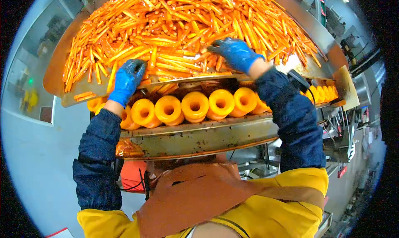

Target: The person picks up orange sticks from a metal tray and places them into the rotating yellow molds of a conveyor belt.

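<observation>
Orange-red, glossy sticks (174,21) lie in a large heap on a metal tray (54,73). My left hand (129,78), in a blue glove, is at the tray's near edge on the left, its fingers curled together; whatever they hold, if anything, is hidden. Further right, my right hand (237,54), also blue-gloved, reaches over the sticks with its fingers stretched out to the left, and no stick shows in its grip. Just below both hands runs a row of yellow-orange hollow cylinders (195,106) with round openings.
A metal ledge (199,139) with dark specks runs along the near side of the cylinders. A pale block (346,88) stands at the tray's right end. Metal racks and equipment are at the right, and a window-like panel (31,80) is at the left.
</observation>
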{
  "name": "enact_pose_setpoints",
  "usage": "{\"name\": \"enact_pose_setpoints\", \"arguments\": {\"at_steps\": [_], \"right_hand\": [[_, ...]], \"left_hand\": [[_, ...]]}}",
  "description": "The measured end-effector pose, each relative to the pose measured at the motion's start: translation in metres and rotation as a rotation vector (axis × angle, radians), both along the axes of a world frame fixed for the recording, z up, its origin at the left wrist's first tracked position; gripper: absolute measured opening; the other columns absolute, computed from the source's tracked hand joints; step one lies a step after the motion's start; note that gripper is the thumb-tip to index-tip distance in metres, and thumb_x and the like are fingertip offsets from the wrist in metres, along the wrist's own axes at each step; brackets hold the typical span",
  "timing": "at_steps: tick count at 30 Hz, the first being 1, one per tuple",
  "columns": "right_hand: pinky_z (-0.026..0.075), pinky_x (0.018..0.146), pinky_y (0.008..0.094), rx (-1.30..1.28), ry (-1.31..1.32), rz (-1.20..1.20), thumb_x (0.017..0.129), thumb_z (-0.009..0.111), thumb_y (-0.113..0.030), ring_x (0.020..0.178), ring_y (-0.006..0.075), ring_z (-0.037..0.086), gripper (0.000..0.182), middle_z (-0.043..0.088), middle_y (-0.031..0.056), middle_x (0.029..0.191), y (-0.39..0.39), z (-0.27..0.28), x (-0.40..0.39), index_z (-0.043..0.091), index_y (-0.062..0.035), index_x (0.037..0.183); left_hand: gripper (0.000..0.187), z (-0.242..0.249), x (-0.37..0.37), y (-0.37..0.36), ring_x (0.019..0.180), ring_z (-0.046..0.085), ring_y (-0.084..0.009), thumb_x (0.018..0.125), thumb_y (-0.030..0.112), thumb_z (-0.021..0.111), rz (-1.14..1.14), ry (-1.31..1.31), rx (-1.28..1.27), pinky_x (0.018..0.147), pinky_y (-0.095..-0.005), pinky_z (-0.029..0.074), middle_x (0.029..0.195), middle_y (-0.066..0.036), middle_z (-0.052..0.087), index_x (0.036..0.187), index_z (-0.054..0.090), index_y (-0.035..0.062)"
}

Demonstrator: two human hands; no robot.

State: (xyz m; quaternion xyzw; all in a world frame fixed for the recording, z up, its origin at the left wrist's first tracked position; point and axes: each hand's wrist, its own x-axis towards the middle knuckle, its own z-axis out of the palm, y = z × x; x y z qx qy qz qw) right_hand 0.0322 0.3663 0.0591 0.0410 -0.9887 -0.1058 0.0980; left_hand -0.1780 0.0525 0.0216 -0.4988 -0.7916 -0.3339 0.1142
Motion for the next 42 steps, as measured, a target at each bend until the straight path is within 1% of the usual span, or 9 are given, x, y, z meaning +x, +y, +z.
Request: {"name": "enact_pose_setpoints", "arguments": {"at_steps": [10,13,18,24,25,29,31,41,42], "right_hand": [[0.048,0.08,0.0419,-0.401,0.11,-0.353,0.075,0.068,-0.035,0.095,0.0361,0.059,0.041,0.062,0.0177,0.102,0.0,0.021,0.009,0.061,-0.0086,0.105],[0.05,0.069,0.0336,-1.225,0.394,-0.444,0.075,0.071,-0.034,0.078,0.0214,0.065,0.034,0.068,0.0086,0.086,-0.004,0.032,0.059,0.065,-0.0049,0.091],[0.048,0.067,0.0281,-1.584,0.738,-0.38,0.075,0.073,-0.019,0.075,0.0115,0.061,0.02,0.065,0.0022,0.079,-0.035,-0.005,0.135,0.065,-0.0049,0.088],[0.049,0.072,0.0252,-1.428,0.519,-0.74,0.078,0.07,-0.011,0.078,0.0093,0.06,0.021,0.065,0.0025,0.088,-0.054,-0.042,0.177,0.066,-0.0003,0.095],[0.051,0.068,0.028,-1.014,0.704,-0.432,0.08,0.059,0.002,0.076,0.0146,0.065,0.027,0.069,0.0067,0.086,-0.05,-0.061,0.181,0.068,-0.0094,0.103],[0.049,0.061,0.0316,-0.744,0.585,-0.34,0.076,0.062,-0.003,0.066,0.023,0.064,0.027,0.066,0.01,0.077,-0.057,-0.069,0.167,0.069,-0.0106,0.101],[0.045,0.053,0.0332,-1.216,0.552,-0.672,0.074,0.072,-0.014,0.058,0.0246,0.059,0.016,0.062,0.0106,0.067,-0.062,-0.069,0.158,0.069,-0.008,0.088],[0.045,0.052,0.0303,-1.334,0.929,-0.411,0.076,0.073,-0.016,0.058,0.0126,0.056,0.019,0.063,0.0073,0.067,-0.091,-0.055,0.137,0.065,0.0015,0.08],[0.046,0.056,0.028,-0.821,0.644,-0.58,0.078,0.071,-0.013,0.061,0.0111,0.058,0.015,0.064,0.0062,0.071,-0.087,-0.064,0.143,0.067,0.0006,0.083]], "left_hand": [[0.02,-0.012,0.005,0.006,0.091,0.061,-0.0303,0.083,0.021,0.061,0.097,0.051,-0.049,0.081,-0.0369,0.049,0.097,-0.013,0.065,0.095,0.065,0.006],[0.021,-0.014,0.004,0.006,0.091,0.061,-0.03,0.083,0.021,0.061,0.084,0.049,-0.024,0.082,-0.0362,0.049,0.097,-0.014,0.065,0.096,0.066,0.0051],[0.021,-0.016,0.004,0.007,0.088,0.063,-0.0265,0.086,0.019,0.061,0.112,0.023,-0.027,0.079,-0.0338,0.05,0.096,-0.014,0.065,0.099,0.065,0.0031],[0.022,-0.016,0.006,0.006,0.088,0.062,-0.0296,0.084,0.02,0.061,0.134,-0.008,-0.037,0.079,-0.0354,0.049,0.096,-0.014,0.065,0.098,0.065,0.0039],[0.021,-0.017,0.004,0.006,0.088,0.062,-0.0295,0.084,0.02,0.062,0.131,0.032,-0.039,0.079,-0.0354,0.049,0.095,-0.014,0.065,0.098,0.065,0.0037],[0.022,-0.015,0.004,0.007,0.088,0.062,-0.0295,0.084,0.02,0.062,0.141,0.061,-0.073,0.079,-0.0357,0.049,0.095,-0.015,0.065,0.097,0.065,0.0029],[0.022,-0.014,0.006,0.008,0.088,0.062,-0.0297,0.084,0.02,0.062,0.145,0.015,-0.064,0.079,-0.0358,0.049,0.095,-0.015,0.065,0.097,0.065,0.0027],[0.022,-0.012,0.009,0.008,0.089,0.061,-0.0316,0.085,0.021,0.06,0.161,0.015,-0.056,0.08,-0.037,0.049,0.096,-0.015,0.064,0.096,0.065,0.0031],[0.022,-0.013,0.008,0.008,0.089,0.061,-0.0317,0.085,0.022,0.06,0.167,0.026,-0.057,0.08,-0.0371,0.049,0.096,-0.015,0.064,0.096,0.065,0.0033]]}}
